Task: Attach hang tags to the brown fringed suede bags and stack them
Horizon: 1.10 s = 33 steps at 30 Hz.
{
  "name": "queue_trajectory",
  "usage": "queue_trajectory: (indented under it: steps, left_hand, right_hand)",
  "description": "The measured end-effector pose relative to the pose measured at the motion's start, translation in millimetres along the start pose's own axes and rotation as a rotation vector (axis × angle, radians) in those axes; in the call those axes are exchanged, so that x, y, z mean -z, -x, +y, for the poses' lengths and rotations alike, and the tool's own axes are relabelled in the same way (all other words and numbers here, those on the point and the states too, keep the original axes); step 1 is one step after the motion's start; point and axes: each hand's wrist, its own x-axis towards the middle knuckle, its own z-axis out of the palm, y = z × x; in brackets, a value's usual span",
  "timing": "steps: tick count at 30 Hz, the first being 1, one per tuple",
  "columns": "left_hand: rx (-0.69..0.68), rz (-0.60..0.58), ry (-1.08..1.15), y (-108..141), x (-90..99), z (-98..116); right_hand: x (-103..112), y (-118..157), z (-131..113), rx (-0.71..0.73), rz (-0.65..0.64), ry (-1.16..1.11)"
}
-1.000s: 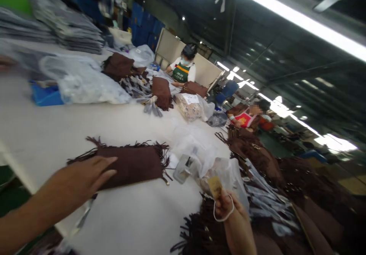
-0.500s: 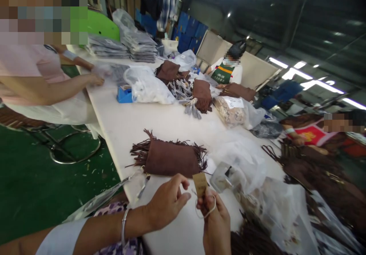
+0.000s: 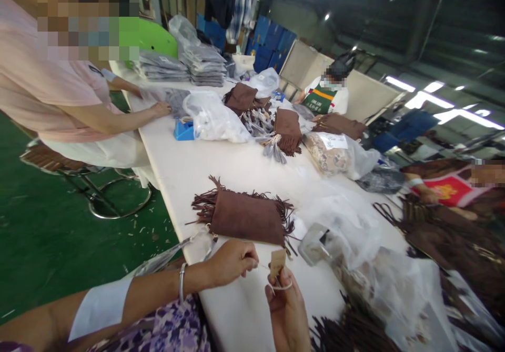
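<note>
Near the table's front edge, my right hand (image 3: 289, 310) pinches a small tan tag (image 3: 278, 263) with a white cord loop. To its left, my left hand (image 3: 232, 261) has its fingers pressed together, with a thin thread running from them toward the tag. Beyond both hands a brown fringed pouch (image 3: 248, 216) lies flat on the white table (image 3: 173, 170).
Clear plastic bags (image 3: 339, 215) lie right of the pouch. More brown fringed bags (image 3: 445, 241) are piled at the right. Farther back are a blue tape dispenser (image 3: 183, 130), a stack of bagged items (image 3: 205, 65) and several people around the table.
My left hand's fingers have closed from a loose spread into a pinch. The tag in my right hand has tilted. The whole view has shifted, so the scene sits farther right.
</note>
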Motion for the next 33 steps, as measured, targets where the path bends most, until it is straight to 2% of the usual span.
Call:
queue_trajectory:
  steps: [3, 5, 6, 8, 10, 12, 15, 18, 22, 25, 33]
  left_hand:
    - [0.044, -0.002, -0.164, 5, 14.3, -11]
    - [0.06, 0.002, -0.275, 10, 21.4, -18]
    - [0.056, 0.008, -0.325, 14, 23.5, -21]
    - [0.059, 0.003, -0.382, 21, 24.5, -24]
    - [0.114, -0.023, -0.342, 27, 22.2, -26]
    - [0.216, -0.067, -0.215, 31, 19.6, -27]
    - [0.319, -0.095, -0.006, 35, 22.1, -27]
    - [0.352, -0.077, 0.099, 42, 34.4, -31]
    - [0.344, -0.053, 0.17, 52, 54.0, -46]
    - [0.358, -0.02, 0.202, 55, 66.1, -56]
    - [0.329, -0.212, 0.3, 59, 95.3, -51]
  right_hand:
    - [26, -3, 20, -0.056, 0.001, 0.089]
    - [44, -3, 31, -0.071, 0.002, 0.301]
    - [51, -2, 35, -0.028, 0.021, 0.44]
    - [57, 0, 38, 0.187, 0.074, 0.705]
    - [48, 2, 38, 0.422, 0.084, 0.873]
    - [24, 4, 42, 0.501, -0.014, 0.92]
    - [-18, 6, 58, 0.415, -0.23, 0.888]
    - [-43, 5, 75, 0.323, -0.343, 0.916]
    - [-49, -1, 76, 0.377, -0.363, 1.076]
    - [-54, -5, 68, 0.432, -0.375, 1.091]
    - [-77, -9, 63, 0.425, -0.387, 1.077]
